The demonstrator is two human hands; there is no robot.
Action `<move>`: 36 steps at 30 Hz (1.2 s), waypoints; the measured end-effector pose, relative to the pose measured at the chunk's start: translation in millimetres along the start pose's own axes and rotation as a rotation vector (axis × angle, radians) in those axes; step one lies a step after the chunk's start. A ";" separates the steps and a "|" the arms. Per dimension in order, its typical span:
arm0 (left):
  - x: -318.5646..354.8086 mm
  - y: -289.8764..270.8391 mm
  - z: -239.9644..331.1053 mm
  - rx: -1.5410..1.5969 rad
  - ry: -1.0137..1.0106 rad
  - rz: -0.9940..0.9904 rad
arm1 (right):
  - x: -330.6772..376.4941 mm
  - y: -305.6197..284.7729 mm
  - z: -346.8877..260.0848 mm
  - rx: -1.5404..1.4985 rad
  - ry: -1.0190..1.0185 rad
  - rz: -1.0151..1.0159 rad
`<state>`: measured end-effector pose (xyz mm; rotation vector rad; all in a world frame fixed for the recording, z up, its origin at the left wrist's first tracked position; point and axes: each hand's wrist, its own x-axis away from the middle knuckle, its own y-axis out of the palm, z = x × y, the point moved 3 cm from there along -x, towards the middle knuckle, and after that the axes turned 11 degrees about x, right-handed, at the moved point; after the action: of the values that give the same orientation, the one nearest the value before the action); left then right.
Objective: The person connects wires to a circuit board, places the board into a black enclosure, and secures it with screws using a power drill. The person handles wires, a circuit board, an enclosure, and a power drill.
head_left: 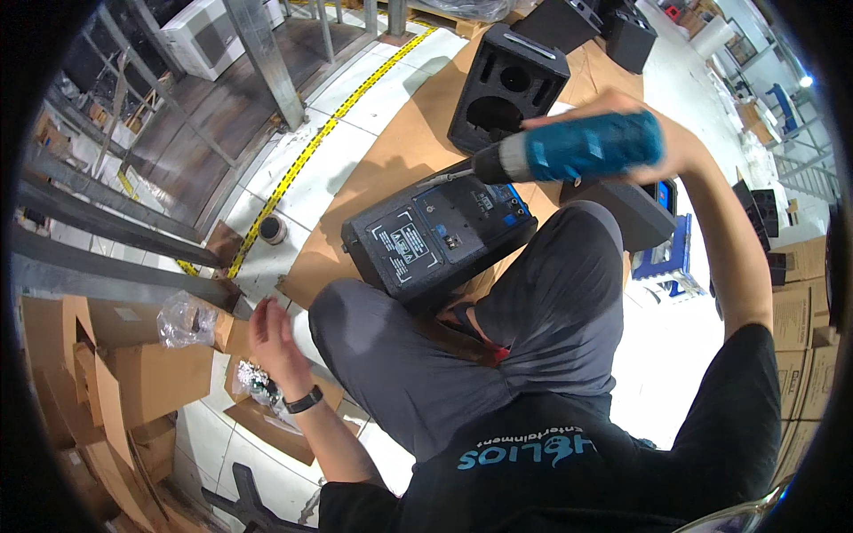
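Seen from the head camera: sitting on the floor with grey-trousered knees drawn up around a black speaker cabinet (440, 233) lying back panel up on brown cardboard sheeting (391, 151). Gripping a blue cordless drill (569, 149) in the right hand (662, 142), fingers wrapped tight round its body, the bit slanting down toward the upper edge of the speaker cabinet's back panel; whether the tip is touching cannot be told. Hovering the left hand (271, 330) well to the left of the speaker cabinet, fingers loosely spread and holding nothing, just above a small heap of screws (258, 382) on a cardboard scrap. Lying near that hand, further left of the cabinet, a crumpled clear plastic bag (185, 320) on an open cardboard box (147, 377). Standing just beyond the cabinet, an empty black speaker shell (506, 84) with round cut-outs. Running diagonally to the cabinet's left, yellow-black floor tape (311, 151), with a tape roll (273, 229) beside it.
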<state>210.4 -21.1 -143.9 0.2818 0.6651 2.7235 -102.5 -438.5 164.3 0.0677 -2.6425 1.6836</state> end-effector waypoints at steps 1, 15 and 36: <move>16.7 33.2 7.8 0.100 0.012 -0.112 | 18.0 1.4 -9.8 -0.042 -0.070 0.037; 116.9 252.7 -5.8 0.653 -0.423 -0.407 | 171.6 54.3 -70.9 -0.023 0.175 0.506; 127.8 248.0 -91.9 0.712 -0.988 -0.679 | 180.7 31.5 -35.7 0.063 0.160 0.171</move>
<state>2.6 -222.0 -91.5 1.1863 1.0878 1.3565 -284.9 -398.7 156.2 -0.2890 -2.5417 1.7378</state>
